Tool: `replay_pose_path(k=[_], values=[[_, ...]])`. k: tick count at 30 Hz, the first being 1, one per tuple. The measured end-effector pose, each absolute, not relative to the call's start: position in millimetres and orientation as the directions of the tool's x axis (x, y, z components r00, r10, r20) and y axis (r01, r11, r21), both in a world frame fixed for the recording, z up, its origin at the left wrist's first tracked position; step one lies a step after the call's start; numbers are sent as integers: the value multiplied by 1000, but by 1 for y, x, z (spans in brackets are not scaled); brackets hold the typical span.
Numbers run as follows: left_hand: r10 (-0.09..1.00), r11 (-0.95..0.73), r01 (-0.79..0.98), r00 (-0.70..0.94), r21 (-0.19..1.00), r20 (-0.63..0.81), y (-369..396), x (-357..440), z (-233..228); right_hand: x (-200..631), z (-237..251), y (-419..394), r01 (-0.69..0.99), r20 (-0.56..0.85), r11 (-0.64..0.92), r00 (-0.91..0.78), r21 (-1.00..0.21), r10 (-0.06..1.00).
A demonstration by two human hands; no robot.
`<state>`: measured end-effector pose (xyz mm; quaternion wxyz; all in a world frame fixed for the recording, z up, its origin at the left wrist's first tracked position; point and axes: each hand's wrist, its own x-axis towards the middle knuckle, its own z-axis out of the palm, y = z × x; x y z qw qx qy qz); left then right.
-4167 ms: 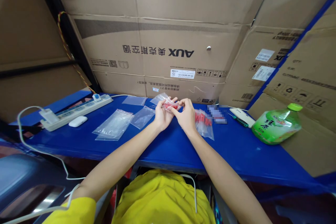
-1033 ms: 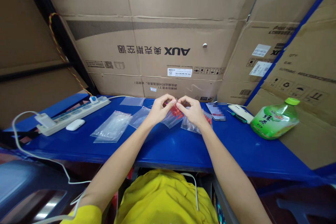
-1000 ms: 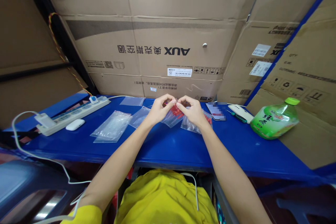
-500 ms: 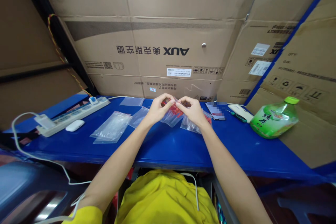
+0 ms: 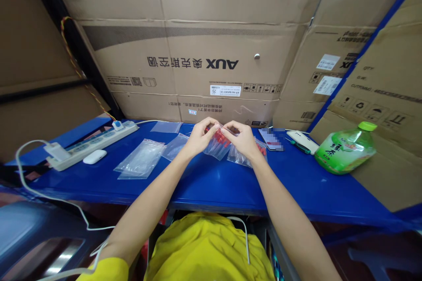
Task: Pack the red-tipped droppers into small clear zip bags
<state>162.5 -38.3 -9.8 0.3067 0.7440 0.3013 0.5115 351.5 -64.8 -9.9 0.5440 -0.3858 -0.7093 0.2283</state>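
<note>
Both my left hand (image 5: pixel 201 135) and my right hand (image 5: pixel 241 137) pinch the top edge of a clear zip bag (image 5: pixel 216 150) in the middle of the blue table. Small red pieces (image 5: pixel 222 137) show through the plastic; their kind is too small to tell. Beside it, under my right wrist, lies another clear bag (image 5: pixel 239 156) with red bits at its right end. To the left of my left hand are a flat clear bag (image 5: pixel 174 146) and a pile of clear zip bags (image 5: pixel 141 160).
A white power strip (image 5: pixel 95 145) and a white earphone case (image 5: pixel 94 156) lie at the left. Toward the right are a phone (image 5: pixel 271 139), a green-handled tool (image 5: pixel 301 147), a white device (image 5: pixel 303 139) and a green tea bottle (image 5: pixel 344 149). Cardboard (image 5: pixel 184 44) walls the back.
Hardly anything differs. My fingers stay pinched on the bag's top edge, and the view has shifted very slightly.
</note>
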Motion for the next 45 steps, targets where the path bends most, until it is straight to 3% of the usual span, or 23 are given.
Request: replay_pose_path(k=[6, 15, 24, 33, 41, 45], values=[[792, -593, 40, 210, 804, 574, -38, 162, -9, 354, -13, -60, 237, 552, 556, -89, -797, 829], [792, -571, 43, 292, 820, 536, -42, 160, -4, 354, -10, -61, 159, 554, 561, -88, -812, 828], [817, -570, 10, 117, 822, 565, -33, 158, -7, 359, -7, -56, 61, 481, 482, -22, -874, 876], [850, -490, -16, 214, 871, 482, -38, 159, -8, 357, -6, -59, 113, 526, 525, -21, -844, 850], [809, -551, -1, 245, 834, 534, -43, 160, -3, 354, -10, -59, 18, 512, 515, -74, -857, 856], [783, -580, -4, 272, 815, 559, -45, 160, -2, 355, -14, -57, 50, 540, 544, -76, -837, 838]])
